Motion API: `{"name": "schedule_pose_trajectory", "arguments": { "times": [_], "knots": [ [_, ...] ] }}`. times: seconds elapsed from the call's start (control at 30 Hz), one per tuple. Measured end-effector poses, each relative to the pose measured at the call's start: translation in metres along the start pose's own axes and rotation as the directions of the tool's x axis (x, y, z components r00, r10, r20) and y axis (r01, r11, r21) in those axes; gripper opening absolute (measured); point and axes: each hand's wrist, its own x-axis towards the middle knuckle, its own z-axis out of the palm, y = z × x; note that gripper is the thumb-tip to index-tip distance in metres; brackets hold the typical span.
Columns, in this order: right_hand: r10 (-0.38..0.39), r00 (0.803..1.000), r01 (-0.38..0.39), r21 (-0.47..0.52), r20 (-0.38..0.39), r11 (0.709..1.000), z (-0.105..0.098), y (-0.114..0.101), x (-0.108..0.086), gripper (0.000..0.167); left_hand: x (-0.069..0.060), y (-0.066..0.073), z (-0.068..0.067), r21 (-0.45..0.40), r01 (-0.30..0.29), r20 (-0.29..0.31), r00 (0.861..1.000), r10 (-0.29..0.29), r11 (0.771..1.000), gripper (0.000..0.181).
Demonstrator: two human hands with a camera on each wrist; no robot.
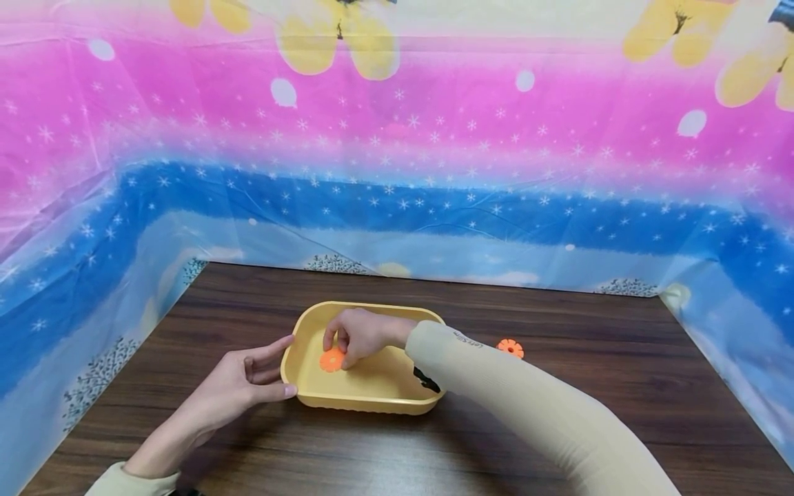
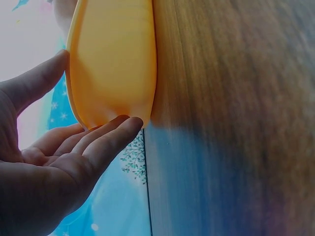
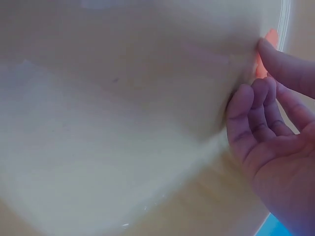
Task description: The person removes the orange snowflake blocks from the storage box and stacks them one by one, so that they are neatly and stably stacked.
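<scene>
A yellow rectangular tub (image 1: 366,404) with rounded corners stands on the table. At its left end my left hand (image 1: 232,382) holds it, the thumb at the near corner and the fingers against the end wall. Inside the tub, my right hand (image 1: 362,334) pinches an orange flower-shaped disc (image 1: 331,359) between thumb and fingers, low over the tub floor. Only part of that orange disc (image 3: 261,69) shows in the right wrist view, behind the thumb. A second orange flower-shaped disc (image 1: 510,348) with a dark centre lies on the table right of the tub.
The dark wood-grain table (image 1: 236,296) is bordered at the back and sides by a printed pink and blue cloth (image 1: 397,200). My right sleeve (image 1: 527,393) crosses over the tub's right end and hides part of it.
</scene>
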Motion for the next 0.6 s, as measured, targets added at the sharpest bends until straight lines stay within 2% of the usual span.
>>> {"name": "schedule_pose_trajectory", "arguments": {
  "times": [0.23,0.6],
  "knots": [
    [-0.031,0.999,0.03,-0.026,-0.035,0.999,0.0024,-0.0025,0.0005,0.034,-0.0001,-0.0002,-0.0005,-0.005,0.0,0.005,1.0,0.0,1.0,0.085],
    [-0.039,0.999,0.039,0.0,0.023,0.999,0.0008,-0.0044,-0.0016,0.039,-0.0005,0.0006,0.0002,-0.004,-0.003,-0.002,1.0,0.003,1.0,0.085]
  ]
}}
